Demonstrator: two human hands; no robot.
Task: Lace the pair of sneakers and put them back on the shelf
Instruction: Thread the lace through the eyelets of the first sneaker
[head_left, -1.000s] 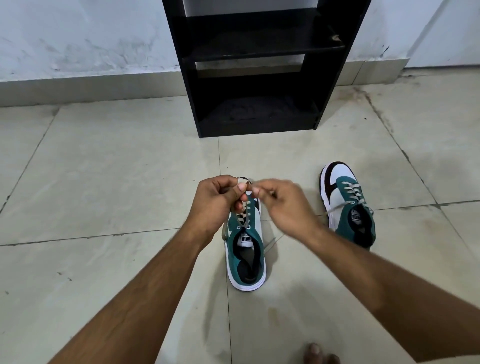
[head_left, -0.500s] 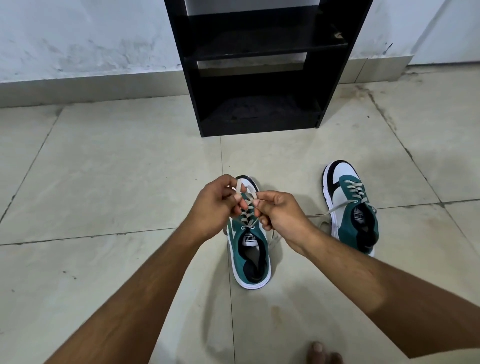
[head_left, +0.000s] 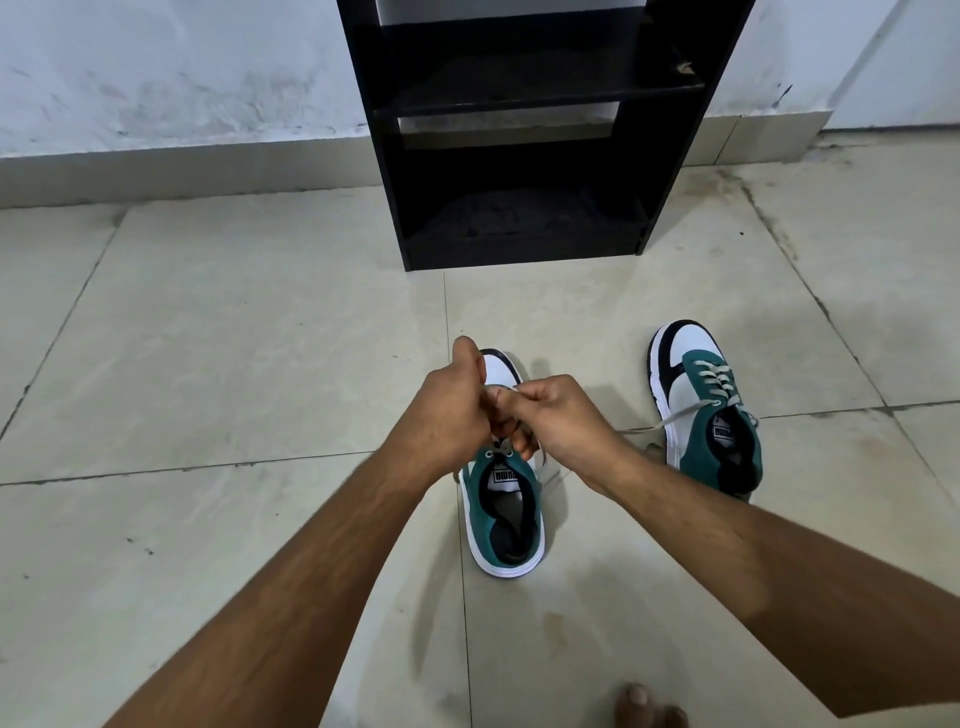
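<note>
Head view looks down on a tiled floor (head_left: 208, 364) where the near sneaker (head_left: 501, 514) stands toe toward the black shelf (head_left: 519, 135), with both hands bunched together over its lacing. Left hand (head_left: 449, 410) and right hand (head_left: 558, 421) touch each other, fingers curled tight and pinching the lace (head_left: 501, 454) just above the tongue, though how the lace runs inside the grip is hidden. Well to the right stands the second sneaker (head_left: 701, 405), laced, one loose lace end (head_left: 675, 415) trailing onto the floor toward the right wrist.
</note>
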